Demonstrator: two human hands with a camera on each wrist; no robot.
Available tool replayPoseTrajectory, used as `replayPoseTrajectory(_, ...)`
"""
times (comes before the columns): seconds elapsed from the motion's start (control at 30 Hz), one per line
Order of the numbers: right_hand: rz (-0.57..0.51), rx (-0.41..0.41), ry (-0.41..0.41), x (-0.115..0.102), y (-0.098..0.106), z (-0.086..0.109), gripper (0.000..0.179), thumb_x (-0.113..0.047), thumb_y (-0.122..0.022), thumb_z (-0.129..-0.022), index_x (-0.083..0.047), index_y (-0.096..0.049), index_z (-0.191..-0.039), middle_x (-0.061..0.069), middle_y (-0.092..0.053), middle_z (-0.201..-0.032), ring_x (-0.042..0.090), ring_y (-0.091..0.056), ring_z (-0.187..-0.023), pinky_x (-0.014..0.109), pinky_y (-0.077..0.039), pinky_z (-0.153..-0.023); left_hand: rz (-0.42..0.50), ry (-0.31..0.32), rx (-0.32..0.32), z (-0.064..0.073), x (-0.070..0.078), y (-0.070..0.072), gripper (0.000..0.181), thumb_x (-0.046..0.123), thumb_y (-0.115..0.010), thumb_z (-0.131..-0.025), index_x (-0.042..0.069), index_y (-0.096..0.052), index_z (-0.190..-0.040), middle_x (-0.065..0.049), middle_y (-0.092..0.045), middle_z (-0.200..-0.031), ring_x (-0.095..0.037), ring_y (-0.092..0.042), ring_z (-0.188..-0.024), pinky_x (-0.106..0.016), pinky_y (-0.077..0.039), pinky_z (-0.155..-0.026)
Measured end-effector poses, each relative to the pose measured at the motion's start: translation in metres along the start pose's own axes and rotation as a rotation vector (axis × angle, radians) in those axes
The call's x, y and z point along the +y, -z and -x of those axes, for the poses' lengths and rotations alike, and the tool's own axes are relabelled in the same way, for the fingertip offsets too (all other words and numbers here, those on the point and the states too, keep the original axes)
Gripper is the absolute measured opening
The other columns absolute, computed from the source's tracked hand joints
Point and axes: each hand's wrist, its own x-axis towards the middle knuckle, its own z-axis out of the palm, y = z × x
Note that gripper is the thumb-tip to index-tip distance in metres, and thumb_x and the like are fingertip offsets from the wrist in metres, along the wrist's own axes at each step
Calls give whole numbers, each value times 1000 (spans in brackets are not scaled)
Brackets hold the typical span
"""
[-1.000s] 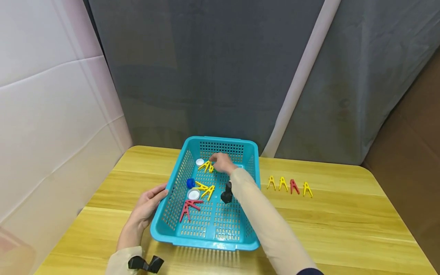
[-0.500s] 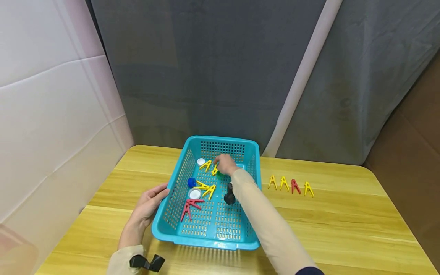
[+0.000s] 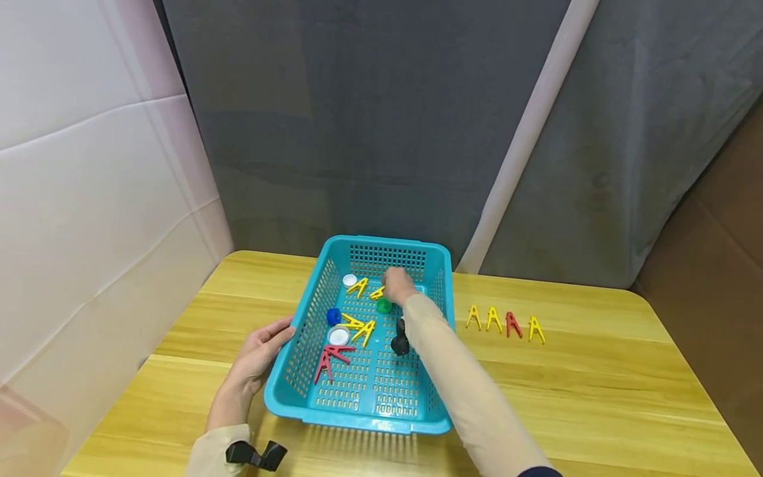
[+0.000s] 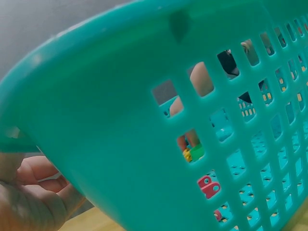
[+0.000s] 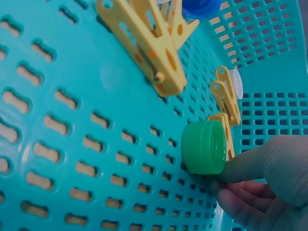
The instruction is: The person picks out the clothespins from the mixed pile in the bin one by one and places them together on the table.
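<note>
My left hand (image 3: 256,358) holds the left rim of a turquoise plastic basket (image 3: 357,424). In the left wrist view its curled fingers (image 4: 38,171) lie under the rim at the outer wall. Inside the basket, toward the far end, my right hand (image 3: 398,285) pinches the end of a yellow clothespin (image 3: 377,293). A green bottle cap (image 5: 204,147) stands on edge beside the right thumb and partly covers that clothespin in the right wrist view. Another yellow clothespin (image 3: 357,287) and a small white cap (image 3: 350,281) lie just to the left.
Nearer in the basket lie a blue cap (image 3: 334,317), a white round lid (image 3: 338,336), crossed yellow clothespins (image 3: 363,328) and red clothespins (image 3: 324,364). On the wooden table (image 3: 584,384), yellow clothespins (image 3: 493,319) and a red one (image 3: 513,324) form a row right of the basket.
My right hand has moved a little right inside the basket, drawing the yellow clothespin away from the other one. The green cap has come into view. The left hand stays on the rim.
</note>
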Motion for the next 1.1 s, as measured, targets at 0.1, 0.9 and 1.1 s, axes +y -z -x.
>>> replayPoseTrajectory(0.1,5,1,-39,2,0,1,43,7,-58,-81,-12,-29,-55,0,-23,-57,14,-20,-51,25,-21,-48,8,0,-2,0,0,-1,52,10,-53,-95,-12,-34,-138,-7,-66,-105,-12,-66,-84,-30,-56,-74)
replayPoseTrajectory(0.9,-87,122,-77,-12,43,21,54,-24,-75,-80,-15,-34,-46,-4,-22,-44,10,-23,-38,24,-26,-40,-5,2,-9,-2,-4,4,54,13,-53,-95,-10,-33,-140,-5,-65,-105,-13,-66,-86,-31,-56,-75)
replayPoseTrajectory(1.1,-164,177,-33,-8,66,36,55,-24,-74,-80,-15,-32,-46,-5,-20,-45,10,-18,-38,23,-19,-39,27,-2,-2,-2,-6,3,54,11,-54,-95,-12,-33,-139,0,-67,-97,-12,-66,-82,-29,-56,-72)
